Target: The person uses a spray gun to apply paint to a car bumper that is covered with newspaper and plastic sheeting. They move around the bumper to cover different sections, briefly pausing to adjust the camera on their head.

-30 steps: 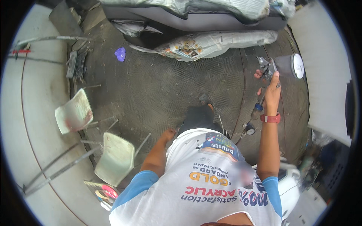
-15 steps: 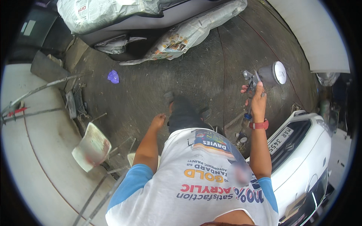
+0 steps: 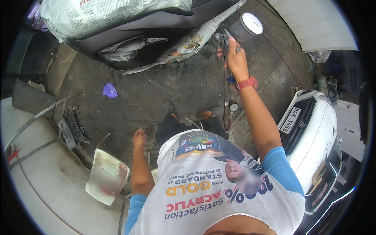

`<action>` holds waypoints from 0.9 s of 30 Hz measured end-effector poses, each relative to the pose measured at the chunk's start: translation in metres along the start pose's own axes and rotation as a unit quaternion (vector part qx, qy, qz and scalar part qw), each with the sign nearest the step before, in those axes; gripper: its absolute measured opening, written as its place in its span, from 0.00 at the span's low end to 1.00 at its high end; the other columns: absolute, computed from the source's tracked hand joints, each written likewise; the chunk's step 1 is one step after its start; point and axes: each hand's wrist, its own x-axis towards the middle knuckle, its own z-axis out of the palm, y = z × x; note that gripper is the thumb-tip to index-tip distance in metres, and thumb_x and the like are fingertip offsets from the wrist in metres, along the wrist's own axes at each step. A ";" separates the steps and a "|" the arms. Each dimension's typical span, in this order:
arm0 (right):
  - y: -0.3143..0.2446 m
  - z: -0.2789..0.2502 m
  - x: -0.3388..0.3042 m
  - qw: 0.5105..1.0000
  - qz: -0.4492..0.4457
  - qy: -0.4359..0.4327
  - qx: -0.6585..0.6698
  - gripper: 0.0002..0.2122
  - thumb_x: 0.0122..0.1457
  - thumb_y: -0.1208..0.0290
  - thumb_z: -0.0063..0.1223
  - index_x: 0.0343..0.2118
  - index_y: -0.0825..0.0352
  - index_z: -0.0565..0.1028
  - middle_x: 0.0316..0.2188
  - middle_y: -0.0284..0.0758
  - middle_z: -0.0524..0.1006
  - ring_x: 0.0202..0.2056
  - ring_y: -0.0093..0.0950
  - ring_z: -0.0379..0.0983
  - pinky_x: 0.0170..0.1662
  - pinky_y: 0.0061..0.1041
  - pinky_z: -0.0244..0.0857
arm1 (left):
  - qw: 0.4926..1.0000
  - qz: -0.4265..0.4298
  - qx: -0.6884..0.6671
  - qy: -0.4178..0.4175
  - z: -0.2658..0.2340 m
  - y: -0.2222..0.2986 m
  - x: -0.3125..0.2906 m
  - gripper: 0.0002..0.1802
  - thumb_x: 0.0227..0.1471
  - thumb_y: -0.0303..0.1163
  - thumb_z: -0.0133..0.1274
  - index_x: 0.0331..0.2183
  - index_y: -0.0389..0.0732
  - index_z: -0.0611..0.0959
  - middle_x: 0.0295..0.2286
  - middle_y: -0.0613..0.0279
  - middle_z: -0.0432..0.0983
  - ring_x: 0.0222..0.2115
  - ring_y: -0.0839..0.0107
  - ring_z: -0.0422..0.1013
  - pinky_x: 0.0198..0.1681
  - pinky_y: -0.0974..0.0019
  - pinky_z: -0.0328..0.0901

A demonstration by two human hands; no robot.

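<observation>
My right hand [image 3: 236, 55] grips a spray gun [image 3: 225, 39] and holds it out ahead of me, close to a dark grey car bumper [image 3: 145, 29]. On the gun sits a grey paint cup [image 3: 241, 33] with a white lid. A hose hangs from its handle, with a round pressure gauge [image 3: 233, 106] beside it. Newspaper masking [image 3: 113, 19] covers the car above the bumper, and more lies along its lower edge. Hanging at my left side, my left hand [image 3: 139, 138] has its fingers loosely curled, and nothing shows in it.
A worn white chair seat [image 3: 106, 176] stands at my left, near metal tubes [image 3: 43, 111] and a pale panel. A crumpled purple wrapper [image 3: 110, 90] lies on the dark floor [image 3: 156, 88]. To my right is a white car [image 3: 309, 145]. A thin hose [image 3: 282, 60] crosses the floor.
My right hand has carried the spray gun forward and left, nearer the bumper, with the arm stretched out. The masked car appears closer. My left arm still hangs at my side.
</observation>
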 end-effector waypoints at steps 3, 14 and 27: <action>-0.026 0.049 -0.003 1.000 -0.013 -0.015 0.002 0.29 0.77 0.46 0.35 0.55 0.71 0.76 0.32 0.38 0.84 0.30 0.22 0.82 0.19 0.21 0.69 | 0.992 -0.102 -0.041 0.066 -0.077 -0.031 0.015 0.23 0.71 0.36 0.48 0.62 0.40 0.77 0.61 0.48 0.73 0.63 0.55 0.70 0.67 0.54 0.64; -0.073 0.106 -0.027 0.988 0.029 -0.109 0.105 0.32 0.76 0.42 0.35 0.53 0.72 0.76 0.32 0.41 0.84 0.31 0.25 0.83 0.18 0.20 0.64 | 0.980 -0.030 0.183 -0.075 -0.040 0.001 0.030 0.25 0.71 0.40 0.50 0.64 0.42 0.76 0.60 0.51 0.75 0.61 0.57 0.71 0.66 0.56 0.64; -0.047 0.041 0.008 0.993 0.052 0.101 0.020 0.29 0.77 0.47 0.36 0.51 0.73 0.78 0.30 0.40 0.84 0.28 0.25 0.83 0.17 0.21 0.67 | 0.981 0.009 0.178 -0.078 -0.036 0.095 0.038 0.25 0.73 0.41 0.47 0.66 0.45 0.74 0.63 0.54 0.71 0.63 0.58 0.70 0.68 0.52 0.60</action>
